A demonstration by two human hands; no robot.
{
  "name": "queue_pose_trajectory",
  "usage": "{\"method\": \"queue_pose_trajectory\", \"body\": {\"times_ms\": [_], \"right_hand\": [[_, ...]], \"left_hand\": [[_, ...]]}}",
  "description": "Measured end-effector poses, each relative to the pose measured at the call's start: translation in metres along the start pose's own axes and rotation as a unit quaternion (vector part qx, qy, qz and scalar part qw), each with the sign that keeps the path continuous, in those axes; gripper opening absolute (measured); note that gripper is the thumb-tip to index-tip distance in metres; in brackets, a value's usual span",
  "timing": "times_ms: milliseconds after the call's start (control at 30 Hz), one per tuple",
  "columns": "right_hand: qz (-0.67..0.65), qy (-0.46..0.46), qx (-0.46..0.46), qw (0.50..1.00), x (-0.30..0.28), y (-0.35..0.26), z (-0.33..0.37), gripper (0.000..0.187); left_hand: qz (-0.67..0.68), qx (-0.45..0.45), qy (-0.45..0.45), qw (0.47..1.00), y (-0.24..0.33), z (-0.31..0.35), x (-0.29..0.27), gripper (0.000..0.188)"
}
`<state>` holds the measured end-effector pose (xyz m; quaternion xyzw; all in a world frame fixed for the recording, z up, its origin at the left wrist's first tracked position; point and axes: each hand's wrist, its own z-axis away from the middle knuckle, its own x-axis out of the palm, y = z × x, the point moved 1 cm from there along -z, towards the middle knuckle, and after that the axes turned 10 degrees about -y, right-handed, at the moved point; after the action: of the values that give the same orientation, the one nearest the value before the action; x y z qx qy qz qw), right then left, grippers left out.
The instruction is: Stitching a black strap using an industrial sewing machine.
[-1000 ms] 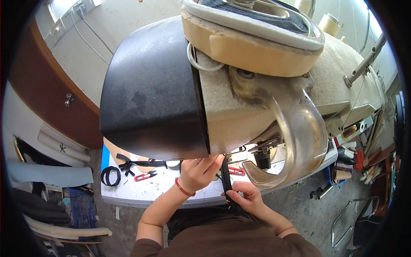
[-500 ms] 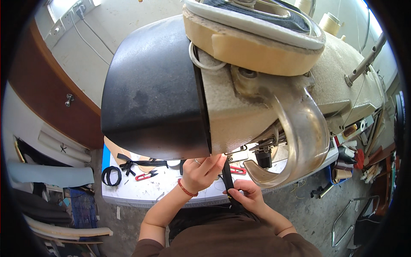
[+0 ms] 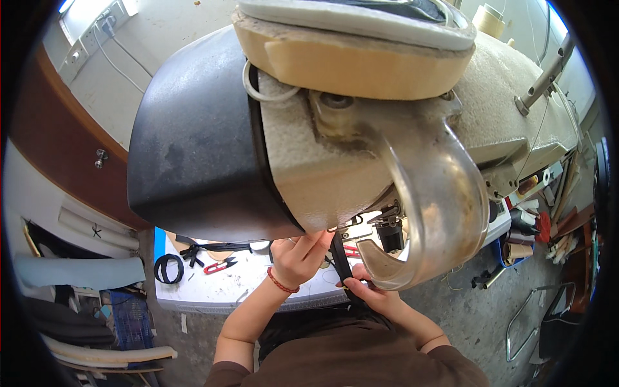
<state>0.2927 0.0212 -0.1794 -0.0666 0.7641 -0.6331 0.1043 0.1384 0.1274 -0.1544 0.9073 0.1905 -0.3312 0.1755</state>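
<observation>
A large sewing machine head, cream with a black end cover, hangs over the work. Below its lower edge my left hand, with a red bead bracelet on the wrist, is raised with fingers pressed together. Its fingertips are partly hidden by the machine, so what they pinch cannot be made out. My right hand grips a narrow black fabric strap between thumb and fingers. The strap runs from there up beside my left fingertips, and its lower part drops toward my lap.
On the white table lie a coiled black band, red thread snips and black straps. A clear curved guard juts from the machine above my right hand. A blue bin with rolls stands at the right.
The view has shifted, so the machine appears farther left. My right hand has moved slightly left along with the strap and keeps its grip. My left hand stays almost in place.
</observation>
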Motion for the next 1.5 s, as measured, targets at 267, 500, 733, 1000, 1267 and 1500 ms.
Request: {"method": "queue_pose_trajectory", "body": {"times_ms": [267, 500, 733, 1000, 1267, 1500], "right_hand": [[-0.016, 0.019, 0.004, 1.0, 0.004, 0.008, -0.003, 0.01], [-0.049, 0.035, -0.016, 0.998, 0.008, 0.011, -0.003, 0.012], [-0.048, 0.03, -0.016, 0.998, 0.007, 0.011, -0.003, 0.011], [-0.027, 0.022, -0.017, 0.999, 0.005, 0.012, -0.005, 0.008], [-0.016, 0.031, -0.021, 0.999, 0.005, 0.017, -0.005, 0.01], [-0.027, 0.034, -0.027, 0.999, 0.007, 0.012, -0.007, 0.011]], "left_hand": [[-0.045, 0.041, 0.025, 0.998, -0.008, 0.002, 0.005, 0.012], [0.016, -0.004, 0.029, 0.999, -0.006, 0.005, 0.01, 0.01], [0.016, 0.005, 0.042, 0.999, -0.009, 0.007, 0.016, 0.009], [-0.049, 0.05, 0.013, 0.997, -0.008, 0.006, 0.008, 0.009], [-0.045, 0.047, 0.012, 0.998, -0.01, 0.009, 0.011, 0.011], [-0.007, 0.013, -0.028, 1.0, -0.004, 0.018, 0.011, 0.015]]}}
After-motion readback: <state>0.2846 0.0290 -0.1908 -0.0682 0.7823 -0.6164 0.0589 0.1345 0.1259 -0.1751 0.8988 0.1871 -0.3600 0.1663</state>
